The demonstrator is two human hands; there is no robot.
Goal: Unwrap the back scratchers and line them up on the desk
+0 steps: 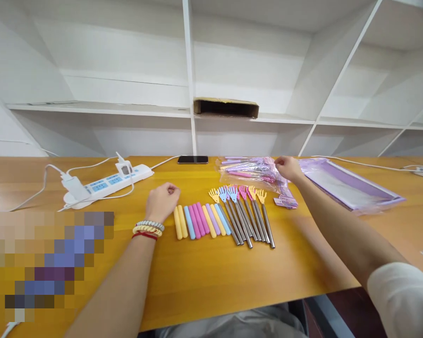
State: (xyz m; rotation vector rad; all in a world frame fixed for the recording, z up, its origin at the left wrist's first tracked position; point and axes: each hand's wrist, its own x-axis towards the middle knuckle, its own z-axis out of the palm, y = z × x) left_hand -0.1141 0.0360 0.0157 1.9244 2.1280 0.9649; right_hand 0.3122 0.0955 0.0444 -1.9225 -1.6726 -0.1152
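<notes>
My left hand (163, 201) is closed above the table, just left of a row of coloured tubes (201, 220) in yellow, blue, pink and purple; what its fingers hold, if anything, is hidden. Right of the tubes lie several metal rods with coloured claw heads (246, 213), fanned side by side. My right hand (287, 168) is closed at the right end of a clear plastic bag (248, 169) that holds more purple, pink and yellow pieces. It seems to touch the bag's edge. A small purple packet (286, 201) lies below that hand.
A white power strip (109, 184) with plugs and cables lies at the left. A black phone (192, 159) rests at the back edge. A purple-edged tray in plastic (356, 185) is at the right. Shelves with a cardboard box (226, 108) stand behind. Part of the left side is pixelated.
</notes>
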